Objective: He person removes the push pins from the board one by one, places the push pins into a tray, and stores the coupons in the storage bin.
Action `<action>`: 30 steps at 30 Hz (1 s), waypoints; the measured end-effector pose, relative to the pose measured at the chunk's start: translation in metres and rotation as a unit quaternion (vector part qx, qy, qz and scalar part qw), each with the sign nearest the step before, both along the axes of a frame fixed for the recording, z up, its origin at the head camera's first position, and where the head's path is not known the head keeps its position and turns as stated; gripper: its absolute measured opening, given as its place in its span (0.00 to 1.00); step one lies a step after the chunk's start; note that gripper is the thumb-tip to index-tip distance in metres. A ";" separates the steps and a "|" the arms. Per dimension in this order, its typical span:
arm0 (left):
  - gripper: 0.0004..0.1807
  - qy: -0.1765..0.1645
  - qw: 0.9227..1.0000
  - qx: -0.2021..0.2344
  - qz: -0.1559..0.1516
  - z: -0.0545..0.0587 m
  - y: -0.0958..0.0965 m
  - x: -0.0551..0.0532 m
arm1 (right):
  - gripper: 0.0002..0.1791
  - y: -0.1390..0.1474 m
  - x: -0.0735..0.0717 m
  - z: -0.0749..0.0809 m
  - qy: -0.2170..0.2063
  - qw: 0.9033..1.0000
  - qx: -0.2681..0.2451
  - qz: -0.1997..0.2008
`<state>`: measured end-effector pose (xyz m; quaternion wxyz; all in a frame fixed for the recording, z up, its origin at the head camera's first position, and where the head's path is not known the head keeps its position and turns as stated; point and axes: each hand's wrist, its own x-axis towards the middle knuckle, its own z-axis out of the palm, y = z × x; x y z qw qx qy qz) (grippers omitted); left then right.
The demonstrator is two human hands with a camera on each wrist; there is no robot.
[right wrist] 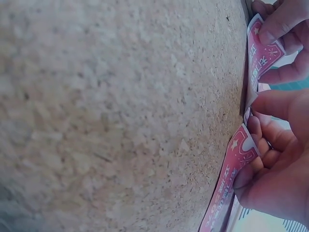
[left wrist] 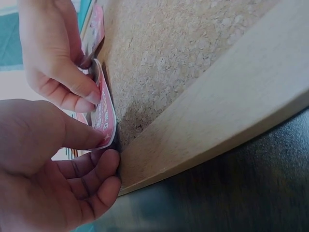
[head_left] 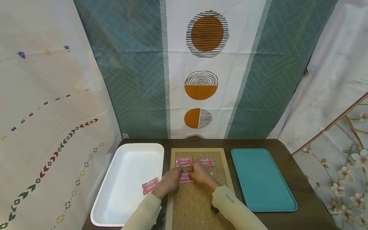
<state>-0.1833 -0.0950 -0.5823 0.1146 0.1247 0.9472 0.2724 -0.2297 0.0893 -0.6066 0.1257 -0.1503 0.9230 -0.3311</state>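
Note:
Both hands are at a pink coupon [head_left: 186,177] with white print on the cork board [head_left: 195,207]. My left hand [head_left: 171,180] grips its left end, with the thumb [left wrist: 91,137] on the printed face and curled fingers by the board's wooden frame. At the other end, my right hand [head_left: 201,174] pinches the coupon's edge. In the right wrist view the coupon [right wrist: 265,55] bows up between the two hands. A neighbouring coupon [right wrist: 231,181] runs beneath the right hand. Two more coupons, one left [head_left: 183,161] and one right [head_left: 205,162], lie farther up the board.
To the left stands a white tray [head_left: 126,179] with one loose pink coupon [head_left: 150,186] near its right side. A teal tray [head_left: 264,179] sits on the right, a tiny object [head_left: 245,184] at its left edge. Patterned curtains surround the dark table [head_left: 304,198].

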 end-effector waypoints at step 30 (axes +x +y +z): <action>0.10 0.015 1.000 -0.009 -0.006 -0.003 0.000 0.000 | 0.05 0.000 0.000 0.000 0.000 1.000 -0.017 -0.002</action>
